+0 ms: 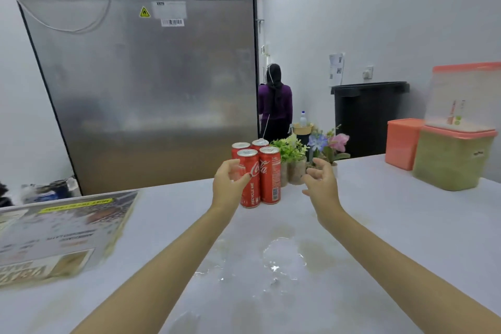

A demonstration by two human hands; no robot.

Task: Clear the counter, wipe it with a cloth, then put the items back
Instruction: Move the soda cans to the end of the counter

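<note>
Several red cola cans (268, 176) stand in a tight cluster at the far middle of the pale counter (379, 219). My left hand (229, 184) is at the left side of the cluster, fingers loosely curled, thumb near the front left can; a firm grip is not visible. My right hand (322, 184) hovers to the right of the cans with relaxed, spread fingers and holds nothing. Behind the cans stand small potted plants (291, 154) and artificial flowers (329, 144). A wet, shiny patch (273, 260) lies on the counter between my forearms.
A printed flat box (62, 233) lies at the counter's left. Orange-lidded storage containers (455, 154) stand at the right edge. A large steel refrigerator (146, 89) rises beyond the counter. A black bin (368, 116) and a person in purple (275, 100) are further back.
</note>
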